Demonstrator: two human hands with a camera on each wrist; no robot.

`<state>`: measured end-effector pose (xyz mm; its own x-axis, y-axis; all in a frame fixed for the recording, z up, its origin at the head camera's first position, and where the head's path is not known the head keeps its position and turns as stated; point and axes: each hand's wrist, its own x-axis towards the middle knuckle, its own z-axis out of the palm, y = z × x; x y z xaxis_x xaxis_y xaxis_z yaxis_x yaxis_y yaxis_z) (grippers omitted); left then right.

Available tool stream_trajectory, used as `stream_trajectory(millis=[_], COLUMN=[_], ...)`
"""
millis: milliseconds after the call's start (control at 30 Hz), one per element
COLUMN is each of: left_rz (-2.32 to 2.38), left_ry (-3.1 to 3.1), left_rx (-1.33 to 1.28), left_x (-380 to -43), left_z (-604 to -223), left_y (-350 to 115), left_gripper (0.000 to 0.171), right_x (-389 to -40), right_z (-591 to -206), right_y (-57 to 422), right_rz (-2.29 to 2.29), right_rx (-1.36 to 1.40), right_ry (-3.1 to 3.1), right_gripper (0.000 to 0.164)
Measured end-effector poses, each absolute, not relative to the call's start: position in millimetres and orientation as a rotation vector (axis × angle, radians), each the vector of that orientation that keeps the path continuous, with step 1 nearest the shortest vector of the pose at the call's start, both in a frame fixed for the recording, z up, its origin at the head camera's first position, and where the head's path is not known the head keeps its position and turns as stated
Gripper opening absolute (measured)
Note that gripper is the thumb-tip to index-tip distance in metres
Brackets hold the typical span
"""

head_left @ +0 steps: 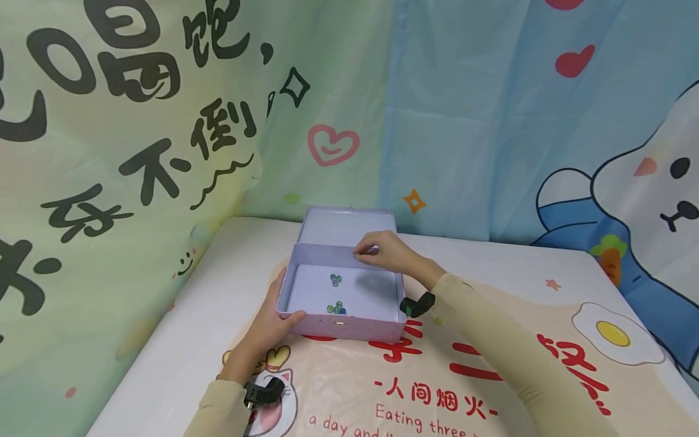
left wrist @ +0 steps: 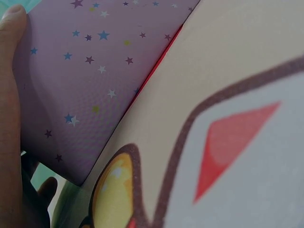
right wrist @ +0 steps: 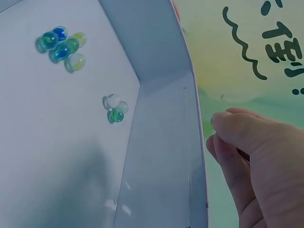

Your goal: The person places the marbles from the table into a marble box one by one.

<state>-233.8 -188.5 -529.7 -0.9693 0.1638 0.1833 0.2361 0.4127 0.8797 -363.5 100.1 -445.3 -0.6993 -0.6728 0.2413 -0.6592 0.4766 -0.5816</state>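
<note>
A lilac tin box [head_left: 377,331] with printed stars stands with its hinged lid [head_left: 349,226] tipped back. My left hand [head_left: 271,318] grips its front left corner, thumb at the front and fingers along the side. In the left wrist view, the thumb [left wrist: 12,28] lies against the starry wall. Inside are glass marbles: a group of three marbles [head_left: 335,279] farther back and several marbles [head_left: 337,308] by the front wall. Above the back right of the box, my right hand [head_left: 379,250] pinches what looks like a small marble, mostly hidden by the fingertips.
The box stands on a table with a printed cloth [head_left: 437,419] showing red lettering, a fried egg and a cat. Behind it hangs a printed curtain [head_left: 448,121]. A black wrist camera [head_left: 417,304] sits close beside the box's right wall.
</note>
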Motion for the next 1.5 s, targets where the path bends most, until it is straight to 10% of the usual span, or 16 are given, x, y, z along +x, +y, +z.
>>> stream_trajectory(millis=[1500], left_rz=[-1.675], left_ry=[-2.561], left_rx=[-0.375], left_x=[-234.5], left_z=[-528.6], left_y=[-189.2], left_gripper=[0.103], right_x=[-367.5], right_z=[-488.2], right_y=[67.9], right_rz=[-0.427], right_rx=[-1.227], right_ry=[2.761], right_gripper=[0.011])
